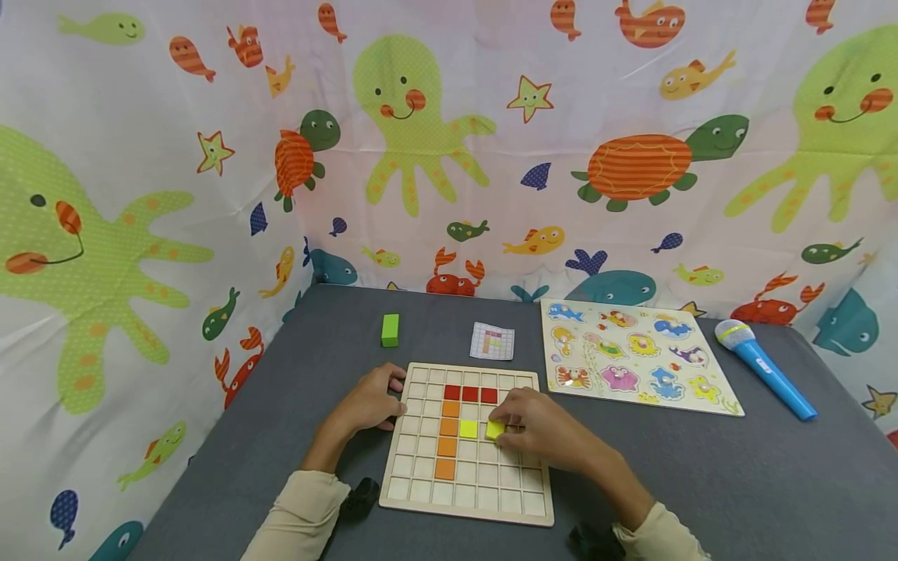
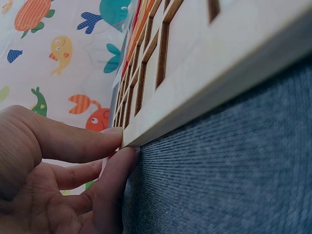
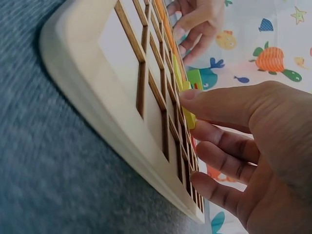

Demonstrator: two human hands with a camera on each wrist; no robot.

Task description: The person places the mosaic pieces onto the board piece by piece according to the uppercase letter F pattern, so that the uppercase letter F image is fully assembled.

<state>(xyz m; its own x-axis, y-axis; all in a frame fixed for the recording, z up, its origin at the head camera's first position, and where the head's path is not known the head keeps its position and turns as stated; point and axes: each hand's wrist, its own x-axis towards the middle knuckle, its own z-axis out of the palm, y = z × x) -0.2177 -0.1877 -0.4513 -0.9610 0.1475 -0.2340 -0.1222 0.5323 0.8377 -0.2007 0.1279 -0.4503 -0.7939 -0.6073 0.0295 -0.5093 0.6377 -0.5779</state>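
A wooden grid board [image 1: 466, 516] lies on the table, with red squares [image 1: 471, 394] in a row and orange squares [image 1: 447, 447] in a column below. One yellow square [image 1: 468, 428] sits in a cell beside the orange column. My right hand [image 1: 543, 428] pinches a yellow block [image 1: 494, 430] between thumb and finger, tilted over a cell to the right of that square. In the right wrist view the yellow block [image 3: 188, 117] shows at the thumb tip. My left hand [image 1: 370, 401] holds the board's left edge; thumb and finger [image 2: 114, 183] meet at the rim.
Behind the board are a green block [image 1: 390, 330] and a small card [image 1: 492, 341] with a coloured grid pattern. A sea-animal puzzle board [image 1: 631, 354] and a blue toy microphone [image 1: 768, 370] lie at the right. A printed curtain [image 1: 449, 156] hangs along the table's back and left.
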